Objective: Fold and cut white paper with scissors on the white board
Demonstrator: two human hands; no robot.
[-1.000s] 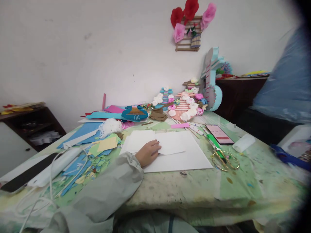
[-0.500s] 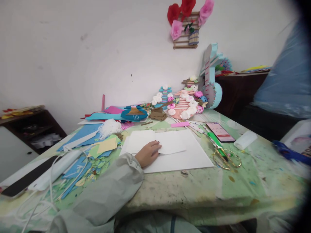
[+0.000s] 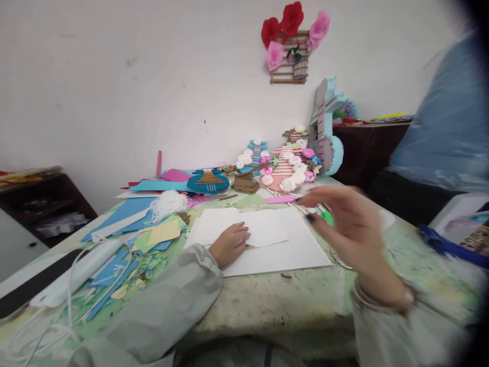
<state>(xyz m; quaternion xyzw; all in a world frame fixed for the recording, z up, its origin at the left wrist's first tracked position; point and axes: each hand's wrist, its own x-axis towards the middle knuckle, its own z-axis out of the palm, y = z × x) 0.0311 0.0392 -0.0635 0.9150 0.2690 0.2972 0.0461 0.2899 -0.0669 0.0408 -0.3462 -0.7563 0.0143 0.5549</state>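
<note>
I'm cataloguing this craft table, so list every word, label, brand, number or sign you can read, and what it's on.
No text can be read.
White paper under the left hand: no writing visible.
Patterned item at the right edge: markings too blurred to tell whether they are letters.

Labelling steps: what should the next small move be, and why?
Probably lower the right hand onto the free right side of the paper: that hand hovers nearby, seemingly empty, while only the left hand rests on the paper.
</note>
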